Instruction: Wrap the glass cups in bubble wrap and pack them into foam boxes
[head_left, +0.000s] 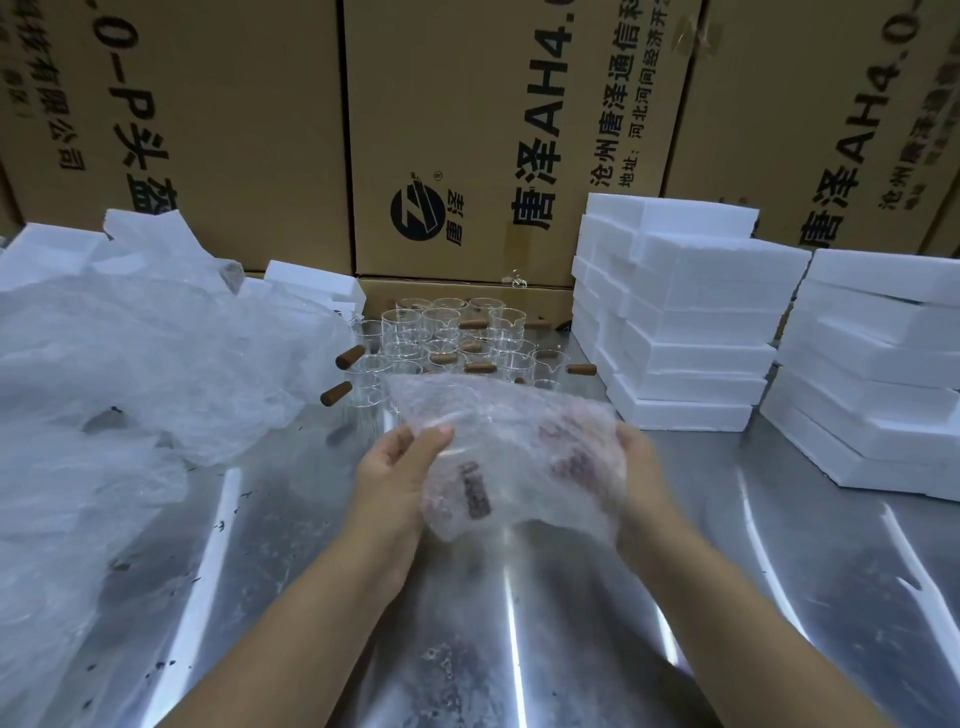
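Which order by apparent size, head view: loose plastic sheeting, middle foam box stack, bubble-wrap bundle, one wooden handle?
1. loose plastic sheeting
2. middle foam box stack
3. bubble-wrap bundle, nearer the camera, so unsure
4. wooden handle

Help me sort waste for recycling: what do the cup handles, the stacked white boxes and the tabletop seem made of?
Cup handles: probably wood or cork; brown and matte. Stacked white boxes: expanded foam; matte, grainy white with soft edges. Tabletop: likely stainless steel; shiny, with streaky reflections and dark flecks.
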